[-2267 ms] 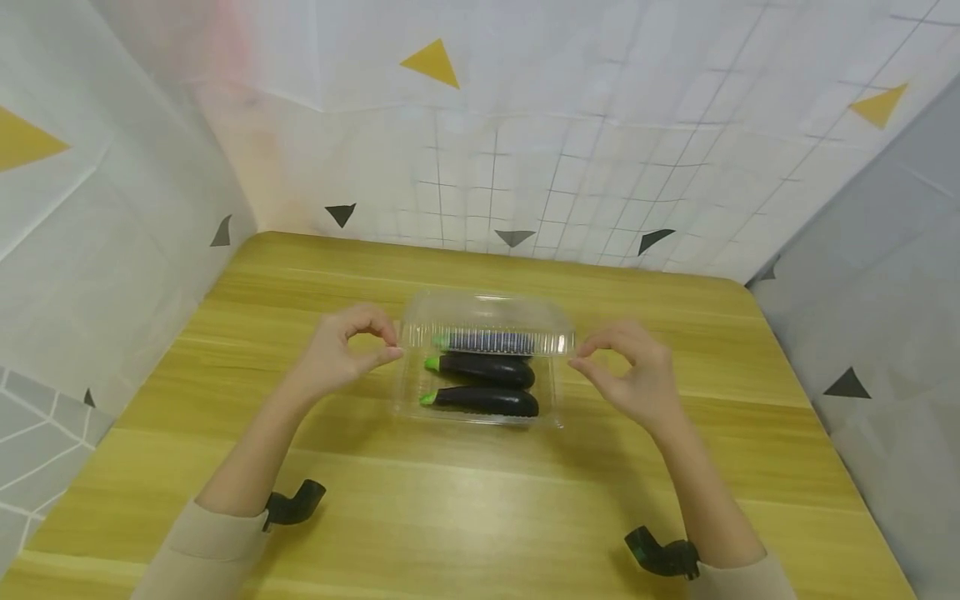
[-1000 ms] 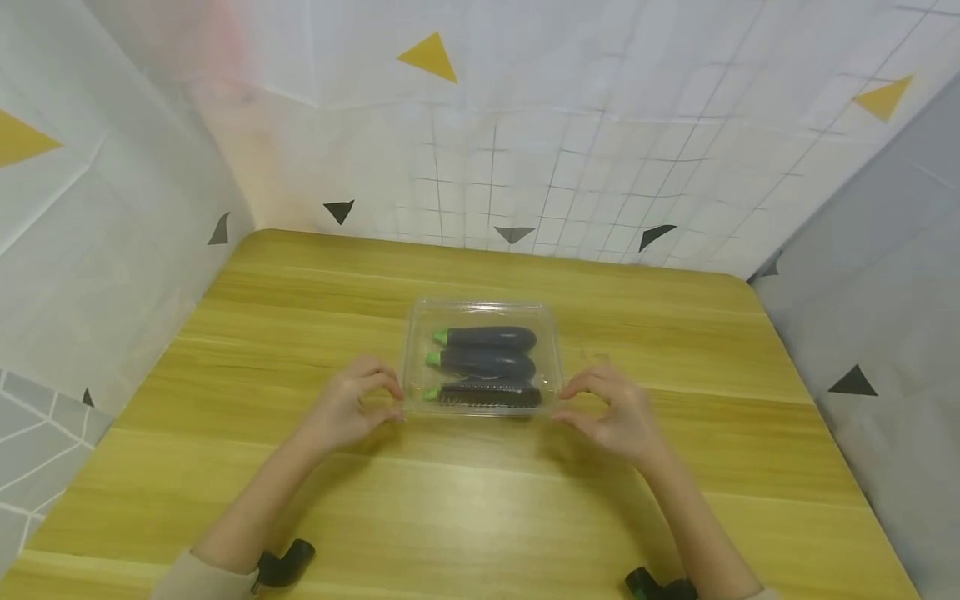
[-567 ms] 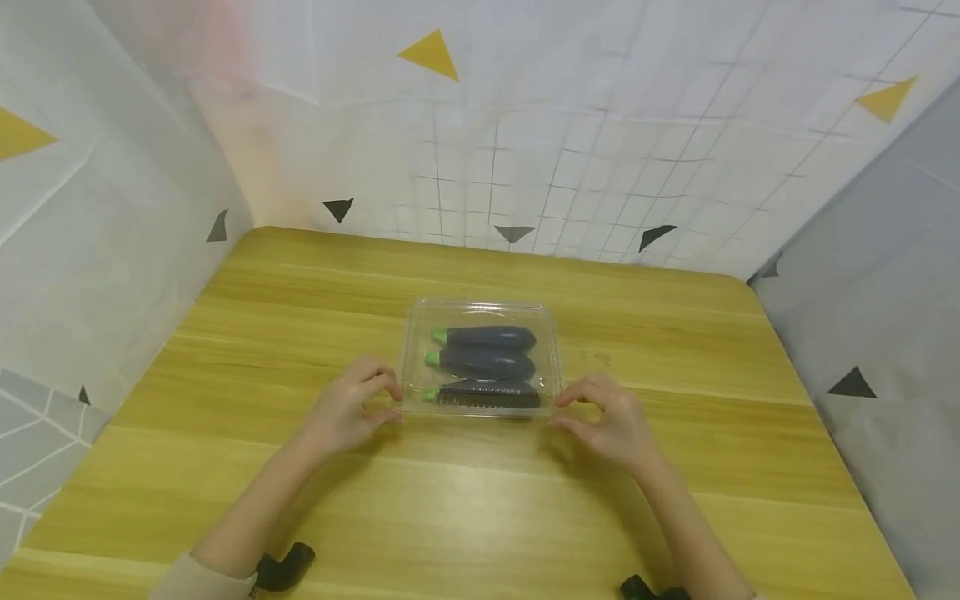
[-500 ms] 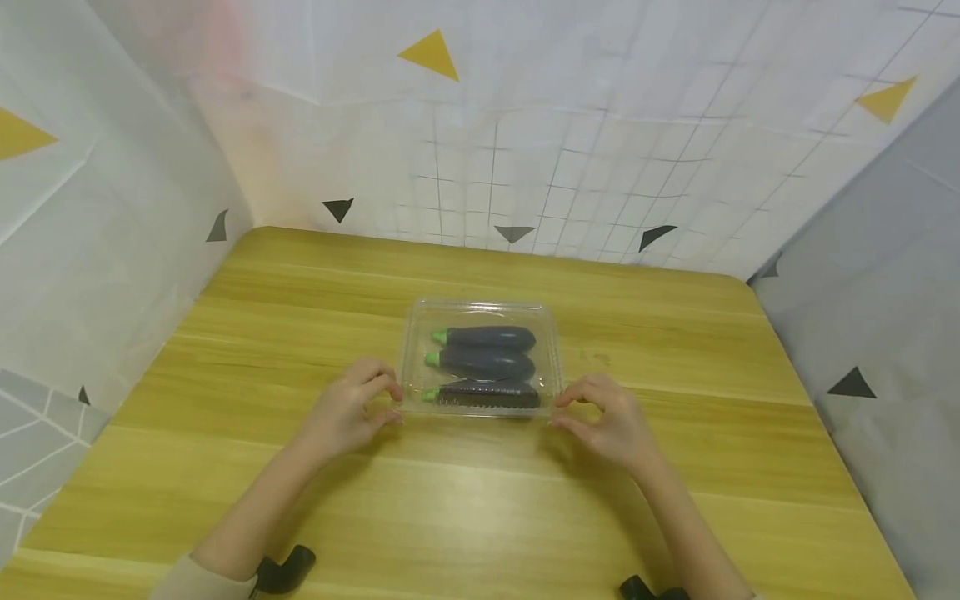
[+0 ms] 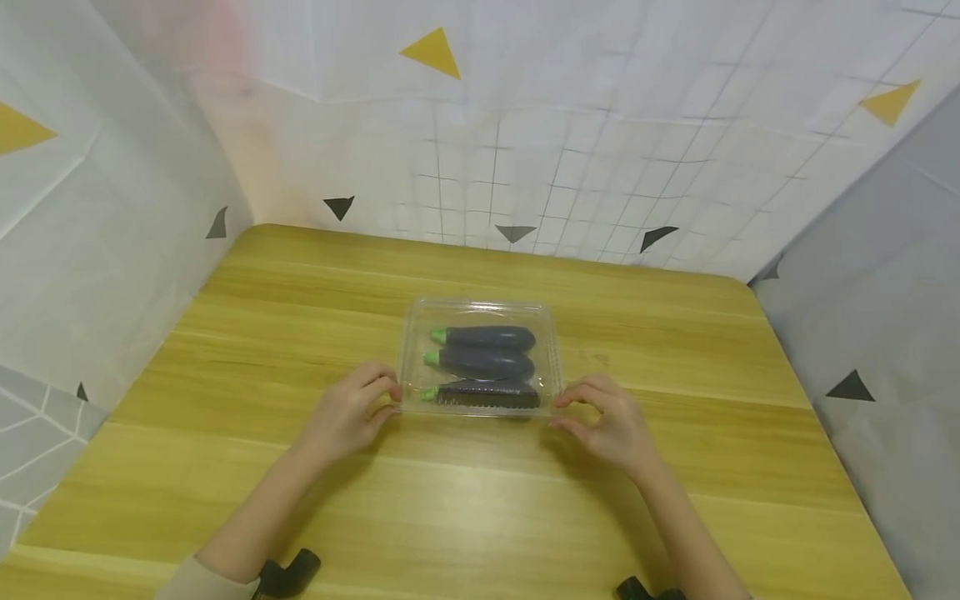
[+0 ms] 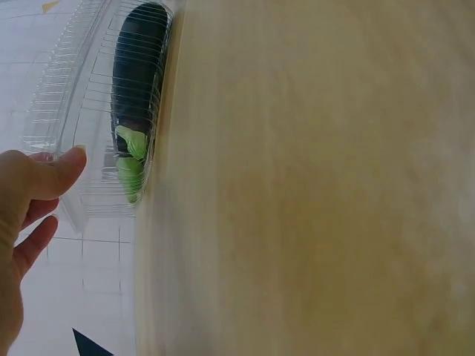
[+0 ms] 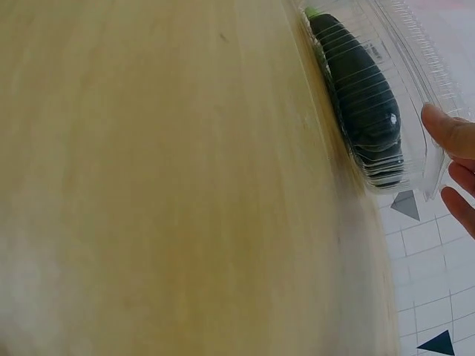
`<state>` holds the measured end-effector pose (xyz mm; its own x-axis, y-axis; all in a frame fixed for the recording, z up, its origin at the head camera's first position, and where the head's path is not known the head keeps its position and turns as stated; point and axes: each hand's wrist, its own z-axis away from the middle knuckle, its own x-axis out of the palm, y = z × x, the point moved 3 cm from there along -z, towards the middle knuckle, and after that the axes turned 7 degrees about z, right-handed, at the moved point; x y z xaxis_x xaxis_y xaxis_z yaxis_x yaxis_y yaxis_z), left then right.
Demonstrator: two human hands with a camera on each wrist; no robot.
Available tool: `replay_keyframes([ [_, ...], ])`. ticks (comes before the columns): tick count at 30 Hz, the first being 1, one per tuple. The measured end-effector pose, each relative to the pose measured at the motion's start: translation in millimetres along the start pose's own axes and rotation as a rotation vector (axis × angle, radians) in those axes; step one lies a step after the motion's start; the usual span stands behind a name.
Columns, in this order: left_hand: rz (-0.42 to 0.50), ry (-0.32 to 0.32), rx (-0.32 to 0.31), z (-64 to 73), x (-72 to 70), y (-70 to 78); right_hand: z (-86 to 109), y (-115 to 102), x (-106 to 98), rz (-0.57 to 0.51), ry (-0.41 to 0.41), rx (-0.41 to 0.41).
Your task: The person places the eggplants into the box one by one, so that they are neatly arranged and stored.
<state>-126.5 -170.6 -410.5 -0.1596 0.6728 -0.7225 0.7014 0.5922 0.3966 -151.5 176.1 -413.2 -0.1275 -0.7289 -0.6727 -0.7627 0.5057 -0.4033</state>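
Note:
A clear plastic clamshell container (image 5: 480, 306) sits mid-table with its lid down. Through the lid show three eggplants with green stems: a far one (image 5: 491, 337), a middle one (image 5: 487, 363) and a near one (image 5: 487, 393). My left hand (image 5: 345, 417) pinches the rim at the near left corner. At the near right corner my right hand (image 5: 611, 421) pinches the rim too. The left wrist view has the left thumb (image 6: 63, 174) on the upper side of the rim and the fingers below. In the right wrist view the right thumb (image 7: 445, 132) lies on the rim likewise.
The wooden table (image 5: 465, 508) runs under both forearms. White patterned sheeting (image 5: 525, 150) rises behind its far edge and along both sides. A black wrist camera mount (image 5: 288, 573) juts from the left sleeve, and another mount (image 5: 647, 588) shows at the right wrist.
Earlier the lid stood raised, held by both hands at its sides. It has swung down over the eggplants, and both hands have come nearer with it. The last half second shows little movement.

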Motion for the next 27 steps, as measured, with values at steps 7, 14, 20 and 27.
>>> replay_keyframes([
  [7,0.026,0.011,-0.010,0.1,0.8,-2.4,1.9,1.5,0.2,0.021,-0.018,0.012],
  [14,0.027,0.033,-0.014,-1.3,2.1,-3.2,3.7,0.0,2.1,0.040,0.004,-0.015],
  [20,0.046,0.061,-0.018,-1.6,3.7,-5.2,5.0,-1.2,3.0,0.020,0.022,-0.042],
  [27,0.053,0.098,-0.024,-4.3,3.3,-4.8,6.7,-0.3,3.6,0.029,0.016,-0.030],
])
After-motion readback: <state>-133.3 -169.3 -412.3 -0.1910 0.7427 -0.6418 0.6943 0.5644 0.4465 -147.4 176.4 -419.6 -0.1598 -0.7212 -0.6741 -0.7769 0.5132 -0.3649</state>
